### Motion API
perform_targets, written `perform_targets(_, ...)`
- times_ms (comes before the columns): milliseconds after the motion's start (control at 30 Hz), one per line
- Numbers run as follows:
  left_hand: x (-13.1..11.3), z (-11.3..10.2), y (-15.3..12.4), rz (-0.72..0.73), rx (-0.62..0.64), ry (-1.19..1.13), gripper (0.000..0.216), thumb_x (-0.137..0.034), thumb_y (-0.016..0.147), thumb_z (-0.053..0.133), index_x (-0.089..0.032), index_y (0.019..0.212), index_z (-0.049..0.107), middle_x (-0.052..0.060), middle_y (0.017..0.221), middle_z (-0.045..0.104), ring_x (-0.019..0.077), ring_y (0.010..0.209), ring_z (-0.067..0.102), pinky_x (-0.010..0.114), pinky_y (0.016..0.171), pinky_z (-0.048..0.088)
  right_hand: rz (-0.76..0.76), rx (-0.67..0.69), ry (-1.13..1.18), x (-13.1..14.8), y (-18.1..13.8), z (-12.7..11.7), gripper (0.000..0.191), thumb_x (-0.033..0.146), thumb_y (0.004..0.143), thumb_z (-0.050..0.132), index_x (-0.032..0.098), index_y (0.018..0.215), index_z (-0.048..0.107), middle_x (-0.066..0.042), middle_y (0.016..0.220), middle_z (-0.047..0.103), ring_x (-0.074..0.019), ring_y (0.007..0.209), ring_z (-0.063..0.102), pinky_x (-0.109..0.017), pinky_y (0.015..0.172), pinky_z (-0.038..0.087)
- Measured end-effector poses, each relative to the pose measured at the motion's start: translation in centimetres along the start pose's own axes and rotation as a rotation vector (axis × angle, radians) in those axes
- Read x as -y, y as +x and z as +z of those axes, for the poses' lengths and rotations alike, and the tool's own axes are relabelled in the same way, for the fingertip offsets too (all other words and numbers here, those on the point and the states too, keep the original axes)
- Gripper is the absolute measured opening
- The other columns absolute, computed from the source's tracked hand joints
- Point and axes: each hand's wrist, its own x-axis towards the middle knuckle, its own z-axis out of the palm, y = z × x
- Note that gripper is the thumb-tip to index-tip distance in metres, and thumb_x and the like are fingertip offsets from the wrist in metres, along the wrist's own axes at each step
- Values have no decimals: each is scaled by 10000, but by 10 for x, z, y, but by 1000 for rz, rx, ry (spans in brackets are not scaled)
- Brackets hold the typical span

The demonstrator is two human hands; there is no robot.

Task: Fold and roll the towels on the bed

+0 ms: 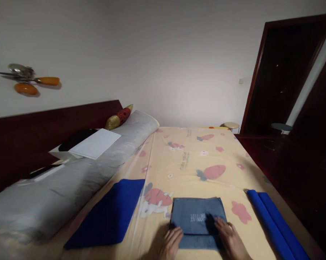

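1. Grey piece is lying flat on the bed, view 5 o'clock.
2. I'm resting left hand at its 8, right hand at its 4; can't tell if either is pinching.
3. Done, I'm judging: lettered panel is lying flat.
4. Remaining, perhaps: strip at 6 is showing uncovered.
5. Blue sheet at 9, blue bundle at 3 are lying apart.

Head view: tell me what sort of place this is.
Probably a bedroom: a wide bed, a dark headboard and a red and gold cushion point to it.
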Motion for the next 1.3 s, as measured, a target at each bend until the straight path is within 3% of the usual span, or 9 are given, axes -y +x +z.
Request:
perform_targets(100, -35, 6, -1, 93, -46, 32, 491, -101, 848, 361, -291, 1246, 577, -26, 1186, 690, 148, 1117, 619, 249, 940, 518, -193, -32, 8, 26, -13, 27, 554, 202, 907, 392, 323, 1443, 325, -13, 1449, 426, -185, 1315, 433, -316, 1037, 425)
perform_targets(167, -43, 6, -2, 115, -6, 46, 522, -111, 821, 384, -260, 1300, 528, -26, 1271, 640, 146, 1159, 592, 240, 968, 499, -212, -87, -16, 29, -21, 42, 580, 188, 893, 411, 294, 1454, 307, -28, 1417, 468, -186, 1279, 477, -289, 1011, 447)
perform_targets(333, -34, 3, -8, 103, 240, -99, 819, -85, 689, 420, -236, 1476, 251, -21, 1465, 425, 153, 1307, 451, 259, 1069, 418, -45, -111, -17, 19, -34, 54, 569, 211, 868, 430, 232, 1434, 369, -58, 1417, 474, -231, 1278, 484, -346, 1033, 446)
perform_targets(467, -33, 8, -4, -97, 398, -275, 930, -80, 649, 430, -314, 1501, 140, -67, 1535, 282, 181, 1371, 361, 326, 1142, 339, 62, -17, 64, 23, -26, 47, 563, 275, 860, 443, 226, 1420, 402, -52, 1437, 453, -266, 1313, 445, -431, 1089, 387)
perform_targets(633, -25, 10, 0, -326, 393, -269, 770, -77, 746, 410, -361, 1452, 297, -66, 1463, 449, 190, 1323, 426, 362, 1115, 369, 141, 46, 68, 20, -21, 37, 580, 357, 863, 462, 259, 1429, 382, -31, 1461, 426, -274, 1343, 404, -466, 1119, 320)
perform_targets(767, -4, 2, -17, -333, 384, -167, 649, -133, 790, 452, -383, 1388, 411, -48, 1413, 510, 224, 1314, 425, 414, 1123, 328, 186, 64, 67, 9, -31, 31, 584, 382, 858, 462, 265, 1425, 389, -49, 1466, 420, -284, 1350, 392, -466, 1086, 343)
perform_targets(933, 9, -9, -33, -298, 413, -114, 654, -128, 797, 455, -365, 1403, 387, -44, 1364, 558, 207, 1253, 483, 365, 1088, 328, 203, 23, 164, 3, -40, 20, 556, 368, 878, 423, 279, 1426, 386, -63, 1431, 484, -265, 1301, 460, -433, 1043, 381)
perform_targets(1100, 5, -20, -18, -358, 365, -132, 505, -149, 816, 440, -348, 1274, 510, -31, 1273, 615, 209, 1221, 498, 436, 1113, 261, 228, -34, 183, 9, -39, -2, 384, 441, 877, 459, 296, 1202, 601, -84, 1324, 576, -290, 1235, 501, -448, 993, 392)
perform_targets(1300, -1, -23, 10, -553, 403, -162, 423, -104, 754, 440, -291, 1093, 610, 8, 1128, 677, 229, 1147, 539, 524, 1105, 246, 319, 2, 114, 11, -17, -19, 307, 410, 889, 396, 269, 974, 655, -45, 1034, 671, -233, 983, 594, -398, 897, 411)
